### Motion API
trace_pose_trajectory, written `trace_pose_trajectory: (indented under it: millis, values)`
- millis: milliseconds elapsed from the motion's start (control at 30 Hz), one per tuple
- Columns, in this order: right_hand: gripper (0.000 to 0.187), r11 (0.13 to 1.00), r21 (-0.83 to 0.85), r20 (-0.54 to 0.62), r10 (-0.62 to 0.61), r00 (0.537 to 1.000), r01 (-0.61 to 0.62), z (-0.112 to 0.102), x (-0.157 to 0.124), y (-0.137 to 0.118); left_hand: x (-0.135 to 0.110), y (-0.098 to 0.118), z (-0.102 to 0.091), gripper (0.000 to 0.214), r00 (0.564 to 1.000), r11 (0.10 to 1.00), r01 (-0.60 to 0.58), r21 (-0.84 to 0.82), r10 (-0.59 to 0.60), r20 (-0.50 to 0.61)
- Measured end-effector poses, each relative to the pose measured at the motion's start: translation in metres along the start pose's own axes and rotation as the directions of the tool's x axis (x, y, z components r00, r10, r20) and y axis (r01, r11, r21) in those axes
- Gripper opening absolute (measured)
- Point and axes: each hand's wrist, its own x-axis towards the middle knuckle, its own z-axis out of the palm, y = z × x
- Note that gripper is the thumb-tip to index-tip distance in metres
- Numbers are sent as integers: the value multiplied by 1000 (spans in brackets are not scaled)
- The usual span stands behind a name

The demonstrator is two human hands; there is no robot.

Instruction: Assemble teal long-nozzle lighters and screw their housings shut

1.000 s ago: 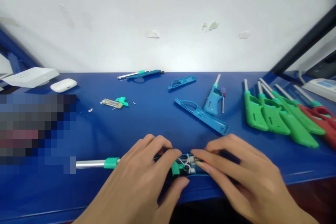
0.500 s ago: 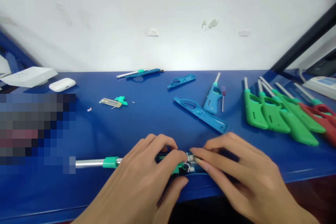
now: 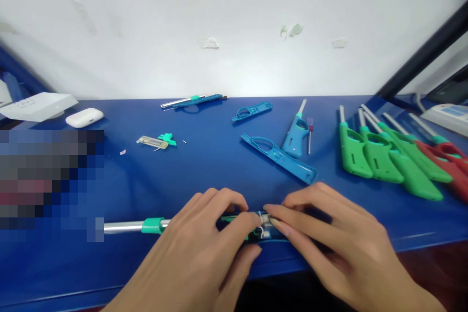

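Note:
An opened long-nosed gas lighter (image 3: pixel 151 225) lies sideways at the table's front, its metal tube and green collar pointing left. My left hand (image 3: pixel 204 234) is curled over its blue body, thumb and fingers closed around it and hiding much of the inside. At the lighter's right end, my right hand (image 3: pixel 336 234) pinches at the clear fuel tank (image 3: pixel 267 220) inside the shell; the fingertips cover part of it. A white wire or lever (image 3: pixel 263 232) shows between the two hands. Beyond them lies an empty blue half-shell (image 3: pixel 292 163).
Several green lighters (image 3: pixel 387 156) and red lighters (image 3: pixel 449 158) lie at right. A blue lighter (image 3: pixel 294 136) is beside a small screwdriver (image 3: pixel 310 134). Farther back sit another half-shell (image 3: pixel 252 112), a loose fuel tank (image 3: pixel 153 142) and a white earbud case (image 3: pixel 85 117).
Both hands stay nearly in place on the lighter, with only slight finger movement. The whole view has shifted a little.

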Motion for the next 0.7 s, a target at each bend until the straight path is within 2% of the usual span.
trace_pose_trajectory:
  millis: [233,367,700]
  values:
    - [26,1000,0,15,5,1000,-5,-1,0,1,1,1,0,21,999,1000,-19,-16,18,-33]
    - [26,1000,5,15,4,1000,-4,-1,-1,1,1,0,-2,22,1000,1000,14,-28,-14,-14]
    - [26,1000,7,13,-9,1000,9,-1,2,1,3,4,-3,19,1000,999,-2,-52,1,-18]
